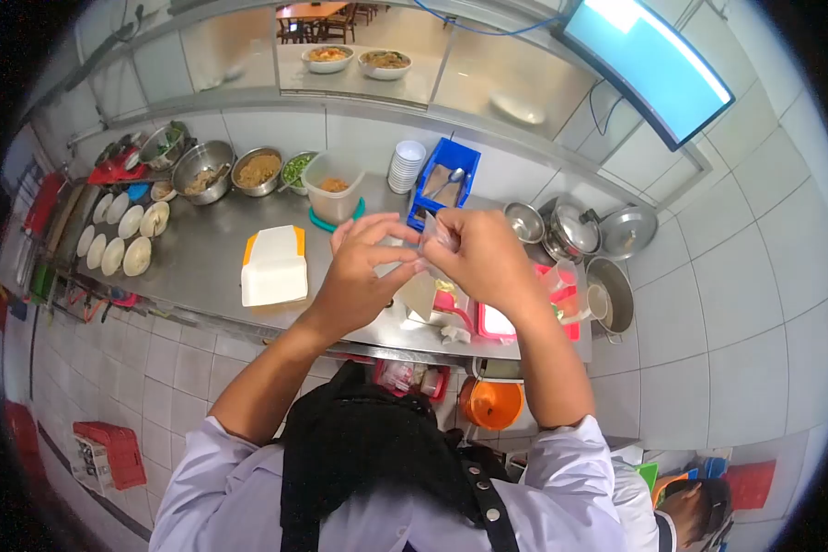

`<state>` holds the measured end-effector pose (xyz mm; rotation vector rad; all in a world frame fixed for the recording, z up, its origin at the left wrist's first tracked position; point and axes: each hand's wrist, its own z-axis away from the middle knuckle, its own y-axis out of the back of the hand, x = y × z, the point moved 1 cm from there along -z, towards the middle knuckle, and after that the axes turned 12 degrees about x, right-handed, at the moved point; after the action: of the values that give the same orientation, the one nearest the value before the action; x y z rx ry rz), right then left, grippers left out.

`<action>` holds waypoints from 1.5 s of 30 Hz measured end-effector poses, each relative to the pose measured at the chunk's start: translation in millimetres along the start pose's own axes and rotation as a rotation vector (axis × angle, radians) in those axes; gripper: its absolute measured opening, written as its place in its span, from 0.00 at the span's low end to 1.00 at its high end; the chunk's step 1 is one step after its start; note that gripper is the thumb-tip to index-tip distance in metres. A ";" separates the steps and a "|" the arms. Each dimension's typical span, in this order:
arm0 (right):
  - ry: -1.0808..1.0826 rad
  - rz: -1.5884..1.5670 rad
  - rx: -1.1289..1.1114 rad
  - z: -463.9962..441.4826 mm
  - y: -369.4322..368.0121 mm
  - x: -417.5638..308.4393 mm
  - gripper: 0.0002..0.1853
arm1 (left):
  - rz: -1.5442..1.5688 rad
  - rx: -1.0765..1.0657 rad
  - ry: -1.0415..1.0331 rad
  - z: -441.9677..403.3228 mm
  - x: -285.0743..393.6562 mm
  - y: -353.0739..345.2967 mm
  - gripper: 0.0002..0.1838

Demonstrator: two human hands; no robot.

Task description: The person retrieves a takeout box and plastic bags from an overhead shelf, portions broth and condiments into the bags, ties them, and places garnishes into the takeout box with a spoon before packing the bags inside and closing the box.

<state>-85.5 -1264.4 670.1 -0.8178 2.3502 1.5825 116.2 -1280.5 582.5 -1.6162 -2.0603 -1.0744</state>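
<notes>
A small clear plastic bag (439, 235) is held up above the counter, between my two hands. My right hand (488, 262) is closed round its gathered top. My left hand (363, 267) pinches at its lower side with thumb and fingertips, the other fingers fanned out. Part of the bag is hidden behind my fingers. Under my hands a small open box (420, 299) with something pink and pale green in it stands near the counter's front edge. An open white takeaway box with orange edges (274, 267) lies left of my left hand.
At the back stand metal bowls of food (258, 171), a plastic tub (333, 193), stacked white cups (407, 167) and a blue basket with spoons (446, 179). White bowls (131, 221) are at left; pots (572, 228) and a pink tray (570, 331) at right. Another person (685, 515) is lower right.
</notes>
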 end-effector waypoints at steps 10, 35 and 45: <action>0.383 0.464 -0.122 58.2 -24.5 -35.6 0.13 | -0.197 -0.125 -0.110 14.1 19.2 37.2 0.04; 0.635 0.617 0.150 -80.0 -121.1 -171.9 0.12 | 0.013 -0.138 -0.123 -40.4 -120.1 174.9 0.04; 0.258 0.419 -0.415 -118.7 -152.4 -174.0 0.12 | 0.059 -0.302 -0.184 -61.0 -186.2 224.3 0.05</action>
<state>158.1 -1355.1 675.6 -0.6602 2.5299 2.3188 370.8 -1435.0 585.0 -1.9743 -2.0222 -1.3112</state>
